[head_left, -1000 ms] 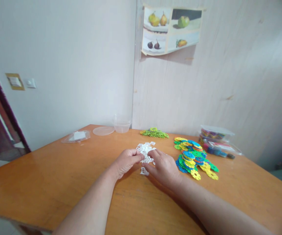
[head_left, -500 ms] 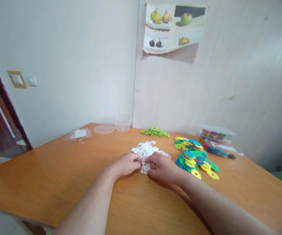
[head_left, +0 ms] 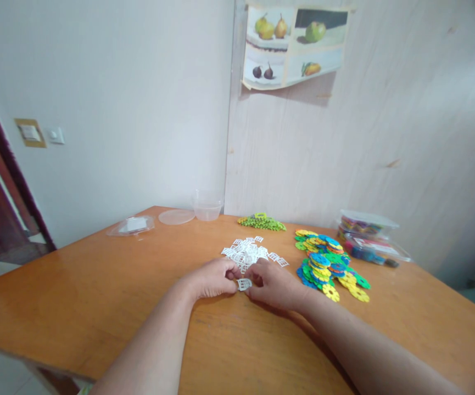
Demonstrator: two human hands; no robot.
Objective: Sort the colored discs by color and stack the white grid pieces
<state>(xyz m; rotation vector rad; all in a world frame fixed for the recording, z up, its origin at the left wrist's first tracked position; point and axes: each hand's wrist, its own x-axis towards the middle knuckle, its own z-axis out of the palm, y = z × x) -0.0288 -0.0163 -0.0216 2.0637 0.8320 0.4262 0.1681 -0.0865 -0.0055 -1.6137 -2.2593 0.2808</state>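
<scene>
Between my two hands is a small white plastic lattice piece (head_left: 244,284), windowed like a tiny grid and slightly tilted. My left hand (head_left: 216,280) pinches its left edge, with the fingers curled and the thumb toward the piece. On the opposite side, my right hand (head_left: 274,284) has thumb and fingers closed at the right edge, though its fingertips are partly hidden. Just beyond the hands lies a loose heap of similar white lattice pieces (head_left: 246,252), some of them scattered to the right.
Blue, yellow and green notched discs (head_left: 330,260) are piled right of my hands. Behind lie a green heap (head_left: 264,223), a clear tub (head_left: 207,207) and a round lid (head_left: 176,217). Clear boxes (head_left: 369,244) stand at the right, clear packaging (head_left: 130,225) at the left, all on the wooden table (head_left: 109,296).
My right thumb and fingers have closed in on the lattice piece, which now sits tilted between both hands. My hands are otherwise in nearly the same place.
</scene>
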